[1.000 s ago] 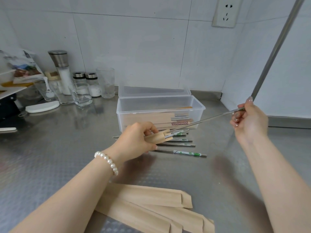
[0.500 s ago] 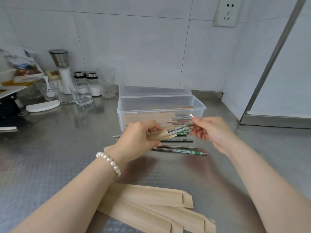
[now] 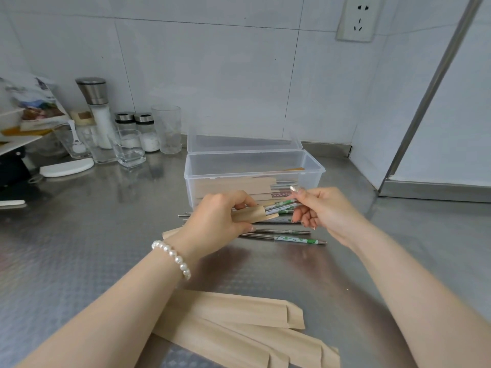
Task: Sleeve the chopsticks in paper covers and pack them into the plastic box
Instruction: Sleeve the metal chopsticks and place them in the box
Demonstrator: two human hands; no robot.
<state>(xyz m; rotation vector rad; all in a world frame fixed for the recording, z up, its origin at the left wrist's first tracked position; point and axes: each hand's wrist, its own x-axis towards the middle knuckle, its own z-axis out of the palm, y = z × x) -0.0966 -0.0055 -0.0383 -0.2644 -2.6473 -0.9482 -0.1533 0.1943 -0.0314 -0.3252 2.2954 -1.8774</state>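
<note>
Steel table [image 3: 79, 261], plastic box [image 3: 313, 170] at the back partly filled. Spare covers [image 3: 233, 309] near edge, loose chopsticks [image 3: 289, 238] mid-table. Left hand [image 3: 215, 221] grips a cover [image 3: 255, 215]; right hand [image 3: 321, 208] fingers pinch the pair [image 3: 279, 206] almost in. Maybe halfway.

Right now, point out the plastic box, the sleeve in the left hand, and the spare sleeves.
plastic box [image 3: 255, 173], head view, front rim.
sleeve [image 3: 255, 215], head view, open end by the left hand [image 3: 218, 221].
spare sleeves [image 3: 239, 312], head view, middle of top one.

Steel counter [image 3: 79, 248], plastic box [image 3: 191, 181], paper covers [image 3: 239, 309], chopsticks [image 3: 292, 238]
</note>
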